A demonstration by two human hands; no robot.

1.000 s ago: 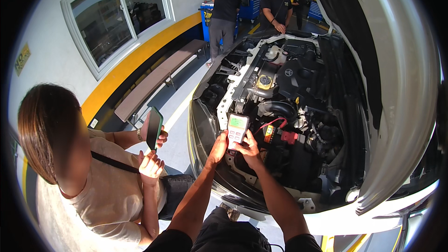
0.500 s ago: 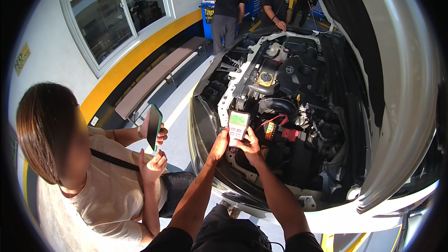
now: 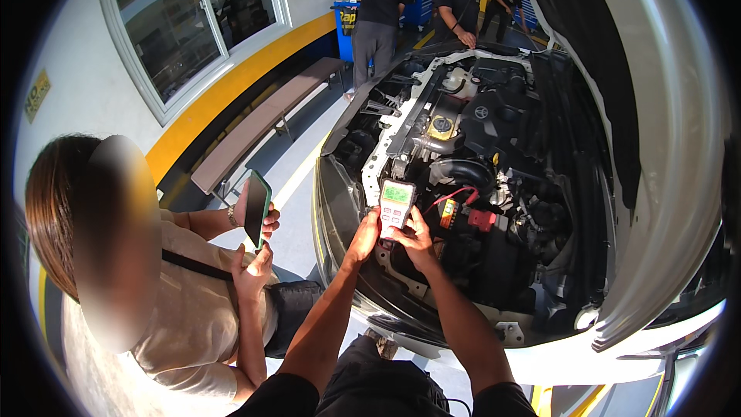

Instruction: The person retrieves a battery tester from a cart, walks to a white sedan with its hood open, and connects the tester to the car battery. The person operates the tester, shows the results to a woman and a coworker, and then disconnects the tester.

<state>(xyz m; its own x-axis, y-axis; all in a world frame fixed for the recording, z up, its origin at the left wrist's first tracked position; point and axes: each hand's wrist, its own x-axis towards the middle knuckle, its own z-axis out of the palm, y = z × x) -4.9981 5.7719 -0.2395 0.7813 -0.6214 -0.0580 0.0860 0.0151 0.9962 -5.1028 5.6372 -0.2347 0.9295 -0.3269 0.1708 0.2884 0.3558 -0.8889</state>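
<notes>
Meter (image 3: 396, 207) faces up, presumably for easy reading. I see left hand (image 3: 364, 239) at 7 o'clock, right hand (image 3: 417, 244) at 5, both part-curled, gripping it.

Sunlight is brightening the handheld meter (image 3: 396, 210) and glaring off the white bodywork (image 3: 556, 368) toward five o'clock, while shadow is darkening the engine bay (image 3: 486, 274) toward four. Fisheye curvature is bending the yellow wall stripe (image 3: 212, 108) toward ten; black is swallowing corners. Blur is veiling a person's head (image 3: 62, 216) near nine.
</notes>
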